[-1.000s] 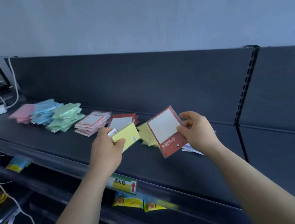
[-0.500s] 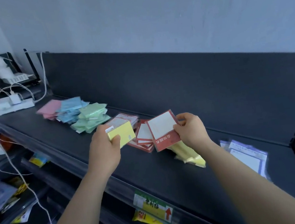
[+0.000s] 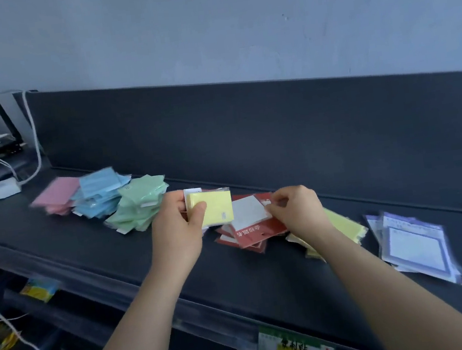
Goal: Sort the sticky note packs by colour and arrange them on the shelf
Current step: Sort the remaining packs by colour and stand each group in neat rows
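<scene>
Item, my left hand [image 3: 177,233]: fingers [image 3: 197,209] closed on a yellow pack [image 3: 213,210]. Right hand [image 3: 298,213]: pinching a red-bordered pack [image 3: 254,221] onto the red pile [image 3: 231,237] on the shelf [image 3: 118,264]. Next, I judge: release, then yellow to the yellow pile [image 3: 343,226] (print unreadable, blurred).

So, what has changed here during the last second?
The right hand has lowered the red pack onto the red pile, fingers still touching it. The left hand still holds the yellow pack. The pink, blue and green piles stayed put.
</scene>
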Available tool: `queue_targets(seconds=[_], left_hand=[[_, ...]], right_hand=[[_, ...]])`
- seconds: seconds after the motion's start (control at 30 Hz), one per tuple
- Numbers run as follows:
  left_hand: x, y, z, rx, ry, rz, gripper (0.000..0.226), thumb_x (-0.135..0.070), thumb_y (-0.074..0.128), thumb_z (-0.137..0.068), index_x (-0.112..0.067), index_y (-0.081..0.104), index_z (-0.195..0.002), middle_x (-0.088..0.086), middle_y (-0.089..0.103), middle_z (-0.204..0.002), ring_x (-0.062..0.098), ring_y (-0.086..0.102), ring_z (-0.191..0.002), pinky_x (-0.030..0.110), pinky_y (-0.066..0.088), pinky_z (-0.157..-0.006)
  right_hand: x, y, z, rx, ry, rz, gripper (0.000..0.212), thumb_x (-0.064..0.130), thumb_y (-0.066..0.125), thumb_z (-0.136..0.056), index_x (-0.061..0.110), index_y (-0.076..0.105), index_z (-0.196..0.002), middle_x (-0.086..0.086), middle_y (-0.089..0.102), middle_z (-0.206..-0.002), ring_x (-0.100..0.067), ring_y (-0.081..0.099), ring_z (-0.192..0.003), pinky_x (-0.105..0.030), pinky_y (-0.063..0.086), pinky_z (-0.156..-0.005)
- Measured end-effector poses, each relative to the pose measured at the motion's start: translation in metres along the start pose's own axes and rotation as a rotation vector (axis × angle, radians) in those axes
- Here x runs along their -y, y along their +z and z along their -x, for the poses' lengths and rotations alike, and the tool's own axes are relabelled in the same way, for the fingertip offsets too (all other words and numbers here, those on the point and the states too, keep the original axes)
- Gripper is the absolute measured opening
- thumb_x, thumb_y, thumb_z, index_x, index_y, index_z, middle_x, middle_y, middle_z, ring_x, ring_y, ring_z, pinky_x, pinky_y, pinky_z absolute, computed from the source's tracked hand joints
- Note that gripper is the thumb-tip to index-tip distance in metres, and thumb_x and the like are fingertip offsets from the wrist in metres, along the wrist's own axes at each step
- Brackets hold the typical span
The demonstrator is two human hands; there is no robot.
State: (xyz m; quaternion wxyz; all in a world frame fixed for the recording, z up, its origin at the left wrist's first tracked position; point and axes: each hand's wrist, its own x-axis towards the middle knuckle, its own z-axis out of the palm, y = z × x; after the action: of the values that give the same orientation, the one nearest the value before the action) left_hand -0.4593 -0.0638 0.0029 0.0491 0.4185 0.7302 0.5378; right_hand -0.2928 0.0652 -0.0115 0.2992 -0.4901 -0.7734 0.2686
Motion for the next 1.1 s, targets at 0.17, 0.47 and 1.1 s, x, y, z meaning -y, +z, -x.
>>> queue_targets(seconds=[0.17,0.47,1.1], left_hand=[[-0.020,0.032,0.000,0.142,0.053,0.128,0.017,-0.018,0.061,-0.092,-0.020,0.059,-0.109,-0.011,0.065,-0.095,-0.001,0.063,-0.083,0.012,0.048,-0.060],[-0.053,0.103,0.014,0.471,0.206,-0.092,0.007,-0.024,0.056,-0.095,-0.017,0.055,-0.093,-0.004,0.057,-0.086,0.017,0.053,-0.080,0.025,0.038,-0.063],[-0.066,0.125,0.043,0.487,0.576,-0.438,0.031,-0.030,0.046,-0.098,-0.017,0.062,-0.121,-0.002,0.062,-0.118,0.022,0.054,-0.106,0.033,0.044,-0.084]], right_hand=[[-0.001,-0.033,0.023,0.026,-0.062,-0.254,0.015,0.024,0.055,-0.095,0.021,0.070,-0.096,0.009,0.072,-0.086,-0.002,0.065,-0.079,-0.014,0.048,-0.068],[-0.046,-0.077,0.045,-0.064,0.111,-0.238,0.020,0.026,0.068,-0.087,0.029,0.061,-0.106,0.003,0.072,-0.077,-0.007,0.058,-0.060,-0.024,0.046,-0.059],[-0.080,-0.101,0.097,-0.247,0.204,0.296,0.036,0.031,0.051,-0.096,0.016,0.055,-0.129,0.001,0.060,-0.127,-0.020,0.053,-0.117,-0.029,0.041,-0.088]])
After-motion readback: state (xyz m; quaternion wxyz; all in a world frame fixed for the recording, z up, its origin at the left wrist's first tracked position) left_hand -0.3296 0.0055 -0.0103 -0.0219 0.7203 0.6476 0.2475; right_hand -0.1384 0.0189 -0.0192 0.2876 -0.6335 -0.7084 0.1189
